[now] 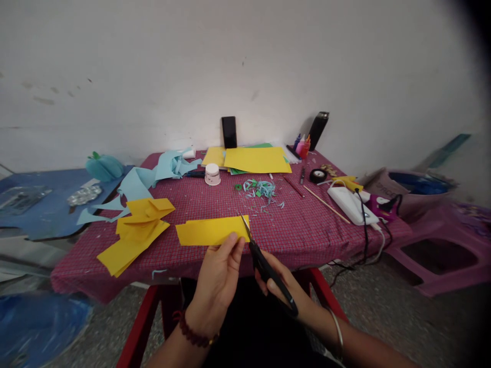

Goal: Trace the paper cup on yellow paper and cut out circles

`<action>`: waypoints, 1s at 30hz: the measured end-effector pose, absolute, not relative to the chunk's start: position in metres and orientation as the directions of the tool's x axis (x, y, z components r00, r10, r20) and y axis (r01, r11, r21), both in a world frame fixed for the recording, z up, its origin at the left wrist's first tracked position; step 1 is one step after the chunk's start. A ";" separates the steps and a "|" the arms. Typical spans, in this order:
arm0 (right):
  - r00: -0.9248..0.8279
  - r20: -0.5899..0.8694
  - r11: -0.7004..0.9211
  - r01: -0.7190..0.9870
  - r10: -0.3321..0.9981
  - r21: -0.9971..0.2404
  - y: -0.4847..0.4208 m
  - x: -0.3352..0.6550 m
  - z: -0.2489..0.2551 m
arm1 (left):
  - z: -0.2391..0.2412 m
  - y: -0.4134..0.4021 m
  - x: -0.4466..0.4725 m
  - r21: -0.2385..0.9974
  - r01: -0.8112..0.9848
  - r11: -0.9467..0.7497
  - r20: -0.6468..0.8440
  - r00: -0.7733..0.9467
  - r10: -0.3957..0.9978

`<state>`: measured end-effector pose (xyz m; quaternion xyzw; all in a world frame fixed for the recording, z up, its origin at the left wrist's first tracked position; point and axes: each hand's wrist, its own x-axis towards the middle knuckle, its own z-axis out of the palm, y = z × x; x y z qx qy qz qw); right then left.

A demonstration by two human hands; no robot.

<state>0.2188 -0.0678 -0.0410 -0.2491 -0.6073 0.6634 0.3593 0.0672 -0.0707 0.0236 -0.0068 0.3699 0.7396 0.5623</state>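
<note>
My left hand [220,273] pinches the lower edge of a folded strip of yellow paper [207,232] between thumb and fingers, just above the table's front edge. In my right hand [282,281] is a pair of black-handled scissors [264,266], gripped by the handles. The blades point up and left and lie across the right end of the yellow paper. Whether they are parted or closed on it is too small to tell. To the left, folded yellow paper pieces [140,230] lie in a loose pile.
Light blue paper scraps [138,184] spread along the left side. A white cup [212,175], blue and green shreds [263,189] and a yellow sheet [259,160] lie behind the hands. A wooden stick [326,204], black tape [318,176] and a white power bank [351,204] with cables occupy the right.
</note>
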 end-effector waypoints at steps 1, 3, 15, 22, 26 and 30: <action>-0.626 0.107 -0.001 -0.171 0.772 -0.985 -0.068 0.219 -0.039 | 0.024 -0.071 0.067 0.541 -0.835 -0.095 -0.429 -0.371 0.824; -0.651 0.102 -0.003 -0.159 0.752 -0.987 -0.067 0.221 -0.035 | 0.025 -0.070 0.067 0.546 -0.833 -0.095 -0.432 -0.377 0.819; -0.631 0.067 -0.033 -0.145 0.773 -0.989 -0.062 0.223 -0.048 | 0.026 -0.067 0.068 0.534 -0.839 -0.106 -0.442 -0.384 0.811; -0.600 0.103 -0.001 -0.170 0.794 -0.985 -0.061 0.222 -0.050 | 0.025 -0.067 0.069 0.539 -0.836 -0.106 -0.438 -0.385 0.812; -0.595 0.103 -0.013 -0.188 0.797 -0.982 -0.062 0.223 -0.052 | 0.026 -0.068 0.069 0.555 -0.823 -0.119 -0.424 -0.403 0.811; -0.602 0.075 -0.050 -0.189 0.795 -0.981 -0.063 0.223 -0.056 | 0.027 -0.069 0.068 0.574 -0.810 -0.121 -0.410 -0.412 0.814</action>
